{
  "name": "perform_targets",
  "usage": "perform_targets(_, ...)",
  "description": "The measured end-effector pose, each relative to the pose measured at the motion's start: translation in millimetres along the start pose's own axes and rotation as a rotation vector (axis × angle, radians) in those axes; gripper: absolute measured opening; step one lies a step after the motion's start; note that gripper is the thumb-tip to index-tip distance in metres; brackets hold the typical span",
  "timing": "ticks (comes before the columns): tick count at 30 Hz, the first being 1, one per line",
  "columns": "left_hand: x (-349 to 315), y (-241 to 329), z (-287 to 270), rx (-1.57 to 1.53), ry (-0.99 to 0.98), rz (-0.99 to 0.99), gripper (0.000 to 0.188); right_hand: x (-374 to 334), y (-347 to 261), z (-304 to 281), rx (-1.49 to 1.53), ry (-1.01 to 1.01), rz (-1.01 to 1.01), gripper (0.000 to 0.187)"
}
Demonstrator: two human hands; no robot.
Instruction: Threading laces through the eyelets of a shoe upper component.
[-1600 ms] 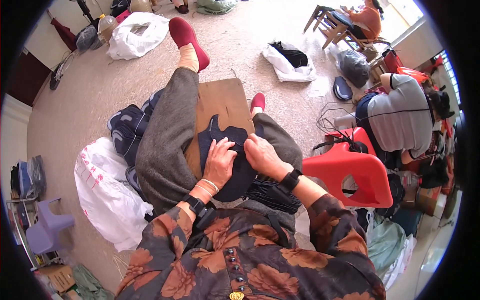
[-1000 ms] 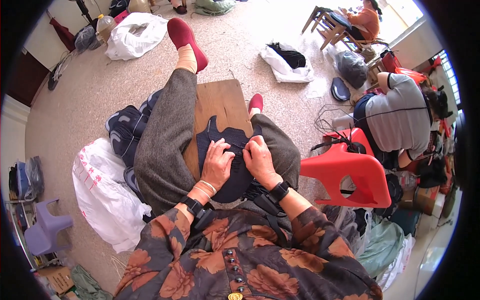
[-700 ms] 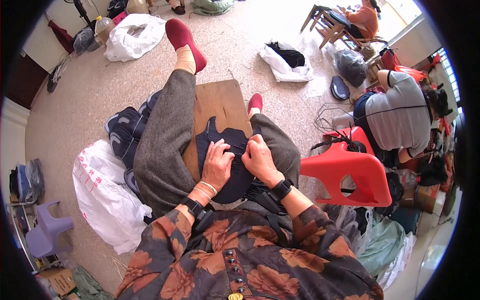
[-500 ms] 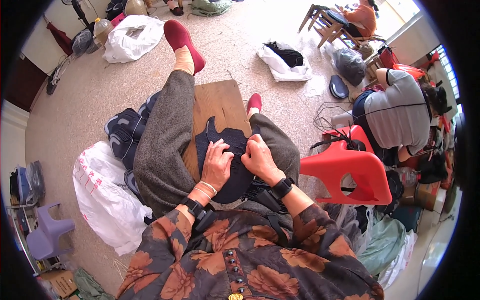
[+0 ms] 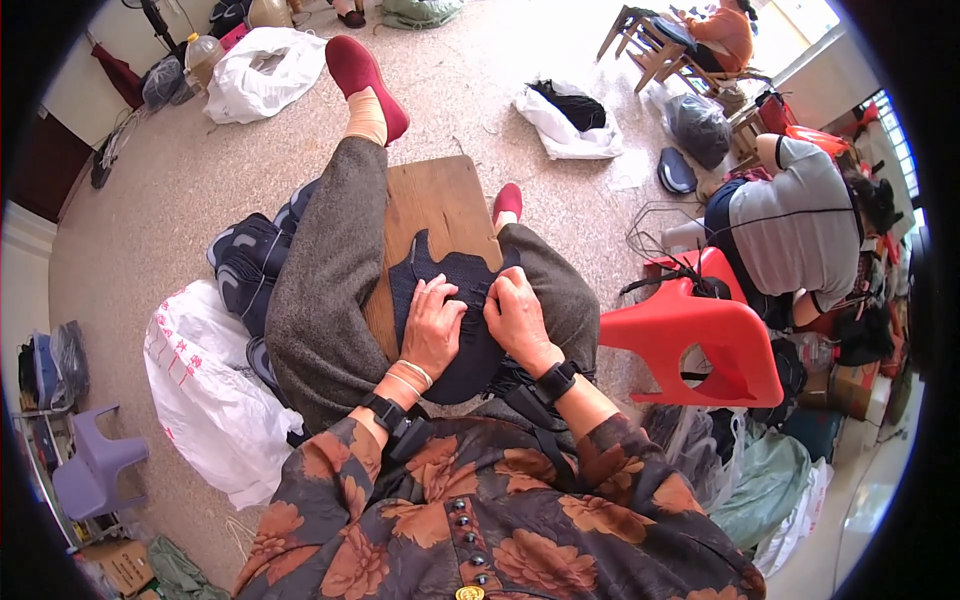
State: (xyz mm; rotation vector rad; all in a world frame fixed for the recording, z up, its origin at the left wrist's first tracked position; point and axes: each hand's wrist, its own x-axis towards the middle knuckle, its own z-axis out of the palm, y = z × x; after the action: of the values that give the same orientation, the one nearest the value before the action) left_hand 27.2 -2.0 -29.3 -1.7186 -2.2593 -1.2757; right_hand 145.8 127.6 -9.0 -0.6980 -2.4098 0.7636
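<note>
A dark navy knit shoe upper, cut flat with horn-like tips at its far end, lies on a wooden board between my knees. My left hand rests on its middle, fingers bent and thumb drawn in, gripping the fabric. Close beside it, my right hand is closed in a pinch at the upper's right edge. What its fingertips hold is hidden. Black laces bunch beneath my right wrist.
A red plastic chair stands close on my right, with a person in grey bent over beyond it. Bundled dark shoes and a white sack lie at my left. An open white bag of black laces sits ahead.
Both hands stay at nearly the same spot on the shoe upper. My right hand's pinch has shifted only very slightly.
</note>
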Motion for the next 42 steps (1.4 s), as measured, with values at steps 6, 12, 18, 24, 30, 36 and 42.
perform_targets(6, 0.6, -0.6, -2.1, -0.003, -0.001, -0.009, 0.009, 6.4, 1.6, -3.1, 0.002, -0.039, -0.007, 0.005)
perform_targets(12, 14.1, 5.9, -23.4, -0.276, 0.175, -0.169, 0.005, 1.2, 12.4, -14.7, 0.278, 0.052, 0.122, 0.007)
perform_targets(18, -1.3, -1.7, -38.5, -0.463, 0.05, -0.594, 0.015, -11.9, -0.8, -19.2, 0.268, 0.086, 0.062, 0.011)
perform_targets(24, -9.7, -4.7, -47.7, -0.244, 0.002, -0.602, 0.008, -10.5, -26.1, -13.5, 0.091, 0.06, -0.113, 0.016)
perform_targets(30, -7.5, -8.8, -40.6, -0.137, -0.043, -0.471, 0.007, -6.0, -38.5, 23.0, 0.082, -0.017, -0.183, 0.021)
perform_targets(36, 1.7, -14.1, -31.9, -0.01, -0.057, -0.341, 0.011, 6.1, -47.7, 47.1, -0.121, -0.053, -0.179, 0.017)
perform_targets(42, 3.9, -10.5, -31.3, 0.057, -0.113, -0.429, 0.009, -5.8, -41.3, 19.1, 0.106, -0.171, -0.25, 0.02)
